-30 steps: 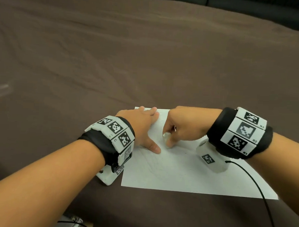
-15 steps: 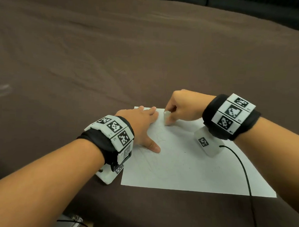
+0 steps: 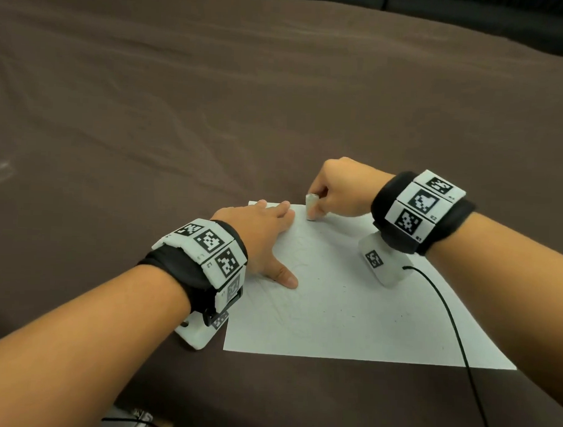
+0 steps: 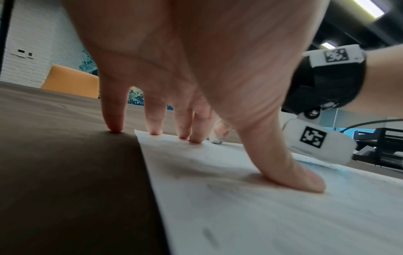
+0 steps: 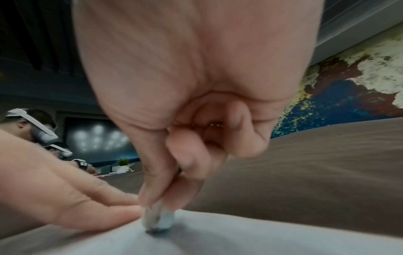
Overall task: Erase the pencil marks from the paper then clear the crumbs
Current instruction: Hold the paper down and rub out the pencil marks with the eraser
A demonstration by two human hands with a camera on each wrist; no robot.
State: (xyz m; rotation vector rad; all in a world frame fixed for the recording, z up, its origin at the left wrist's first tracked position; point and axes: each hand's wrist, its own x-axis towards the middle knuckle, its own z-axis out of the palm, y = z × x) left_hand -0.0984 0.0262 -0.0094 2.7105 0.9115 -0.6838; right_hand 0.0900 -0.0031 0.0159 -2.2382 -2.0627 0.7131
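Observation:
A white sheet of paper (image 3: 350, 316) lies on the brown cloth, with faint pencil lines and small dark crumbs (image 3: 353, 316) scattered over it. My left hand (image 3: 263, 235) lies flat on the sheet's far left corner, fingers spread and thumb pressed down; the wrist view shows the fingertips (image 4: 196, 138) on the paper (image 4: 272, 207). My right hand (image 3: 336, 190) pinches a small white eraser (image 3: 311, 206) upright, its tip on the paper's far edge, just right of the left fingertips. In the right wrist view the eraser (image 5: 159, 220) stands on the paper (image 5: 240, 238).
The brown tablecloth (image 3: 214, 97) covers the whole table around the sheet. A black cable (image 3: 455, 334) runs from my right wrist camera across the paper's right corner toward the near edge. An orange chair (image 4: 72, 81) stands beyond the table's far side.
My right hand has carried the eraser from the middle of the sheet up to its far edge. The left hand has stayed flat on the paper.

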